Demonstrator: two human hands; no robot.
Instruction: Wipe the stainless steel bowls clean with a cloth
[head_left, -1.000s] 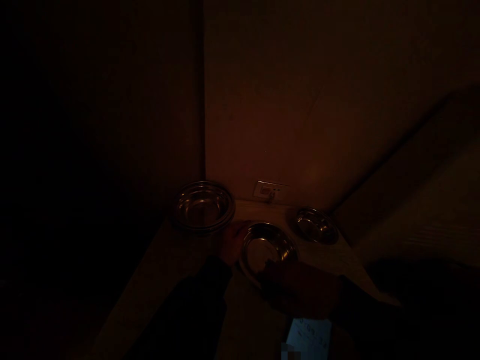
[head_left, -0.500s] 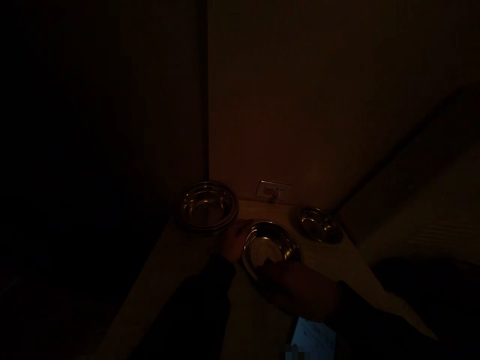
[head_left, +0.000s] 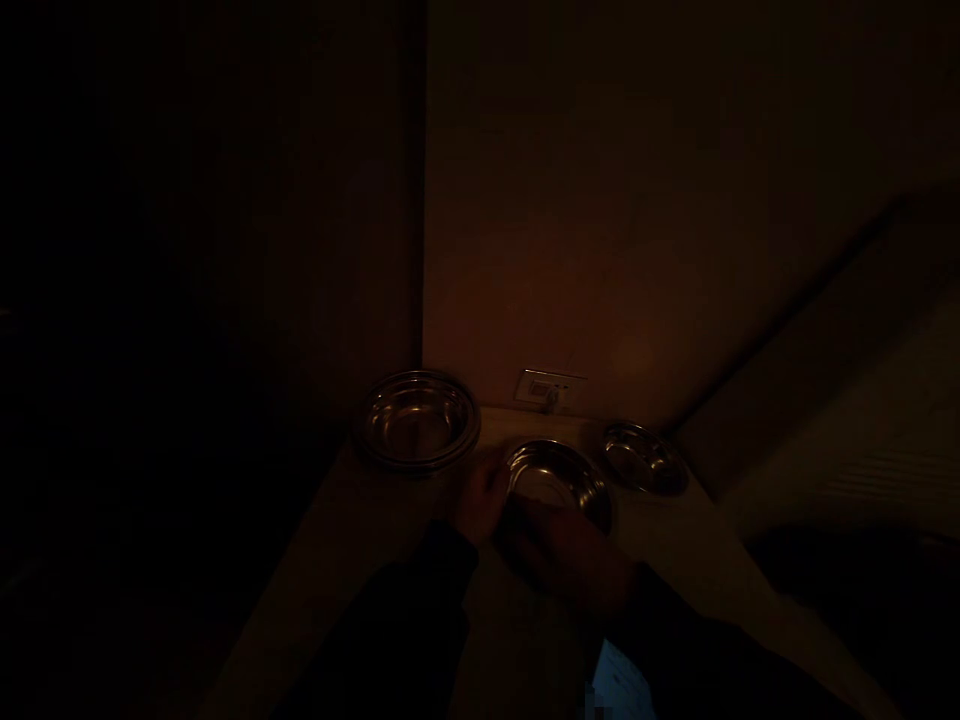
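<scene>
The scene is very dark. A shiny round metal bowl (head_left: pixel 551 462) stands in the middle of the table, its inside catching a little light. At the bowl's left rim my left hand (head_left: pixel 478 498) is closed, holding its edge. My right hand (head_left: pixel 577 555) reaches over the near side of the same bowl with its fingers curled. A dark patch shows beneath those fingers; what they hold is too dark to make out. The bowl's near rim is hidden behind my right hand.
A stack of wider metal bowls (head_left: pixel 416 465) stands at the back left of the pale table (head_left: pixel 337 550). One smaller metal bowl (head_left: pixel 645 460) is at the back right. A wall socket (head_left: pixel 551 386) sits behind. Near the front lies a lit bluish screen (head_left: pixel 621 685).
My right hand has moved left and slightly up across the bowl's near side, closer to my left hand. The bowl sits slightly further right in view, and the camera has shifted a little.
</scene>
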